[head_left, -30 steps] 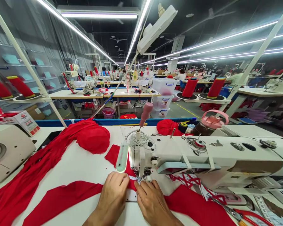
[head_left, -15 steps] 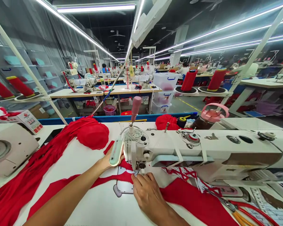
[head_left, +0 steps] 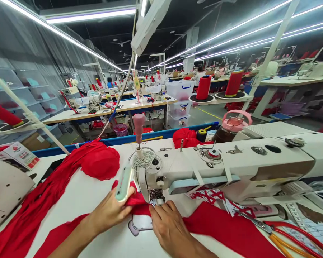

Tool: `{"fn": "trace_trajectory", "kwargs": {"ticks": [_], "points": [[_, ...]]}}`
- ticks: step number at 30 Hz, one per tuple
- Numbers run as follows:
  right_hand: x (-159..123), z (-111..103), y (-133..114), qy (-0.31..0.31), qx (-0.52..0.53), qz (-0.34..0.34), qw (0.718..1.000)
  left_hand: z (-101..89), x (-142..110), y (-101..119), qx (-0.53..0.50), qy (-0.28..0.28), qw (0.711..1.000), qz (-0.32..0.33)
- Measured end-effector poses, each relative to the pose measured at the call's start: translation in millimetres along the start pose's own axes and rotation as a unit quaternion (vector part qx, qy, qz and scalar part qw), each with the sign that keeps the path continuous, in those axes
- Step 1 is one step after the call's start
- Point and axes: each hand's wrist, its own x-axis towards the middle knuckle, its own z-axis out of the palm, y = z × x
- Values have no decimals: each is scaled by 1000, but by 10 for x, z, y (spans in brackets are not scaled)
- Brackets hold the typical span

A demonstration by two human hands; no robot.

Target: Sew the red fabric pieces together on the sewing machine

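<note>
A white sewing machine (head_left: 239, 163) stands before me, with red fabric (head_left: 140, 203) under its needle area. My left hand (head_left: 111, 209) grips the fabric left of the needle, its fingertips partly hidden behind a pale lit lamp (head_left: 123, 183). Close in front of the presser foot, my right hand (head_left: 168, 225) has its fingers bent and pressed together at the fabric's edge. A wide strip of red fabric (head_left: 220, 225) trails right from under that hand. Another length lies beneath my left forearm. The stitching point itself is mostly covered by my right fingers.
A long heap of gathered red cloth (head_left: 56, 190) lies to the left. Red-handled scissors (head_left: 288, 229) and a printed red-and-white strip (head_left: 208, 195) rest at right. Behind the machine are a pink-lidded jug (head_left: 235, 123) and a red bundle (head_left: 185, 138). A pink-handled screwdriver (head_left: 139, 127) stands upright on the machine head.
My left hand has come back toward me from beside the machine head, bringing bunched red fabric along. My right hand stays near the presser foot. The view has turned slightly right.
</note>
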Motion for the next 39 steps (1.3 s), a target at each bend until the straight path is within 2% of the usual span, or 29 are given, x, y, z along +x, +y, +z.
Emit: {"fn": "trace_trajectory", "kwargs": {"ticks": [3, 6, 10, 18, 22, 25, 29, 35, 39], "points": [[6, -7, -9, 0, 1, 7, 1000, 107, -117, 220, -16, -10, 999, 29], [11, -24, -20, -11, -8, 13, 1000, 279, -143, 389, 6, 41, 997, 62], [20, -39, -19, -17, -13, 6, 1000, 411, -123, 495, 66, 107, 991, 51], [-3, 25, 13, 9, 1, -5, 1000, 561, -117, 487, 68, 171, 982, 35], [-16, 57, 47, 10, 8, -8, 1000, 590, -120, 509, 60, 170, 983, 31], [-15, 63, 58, 18, 10, -5, 1000, 594, -107, 533, 69, 173, 982, 42], [-13, 84, 51, 22, 4, 4, 1000, 635, -114, 530, 102, 213, 970, 57], [-22, 162, 47, 64, -33, 6, 997, 721, -177, 486, 108, 201, 971, 76], [-6, 159, 53, 89, -44, 4, 995, 807, -223, 409, 70, 180, 979, 70]]}}
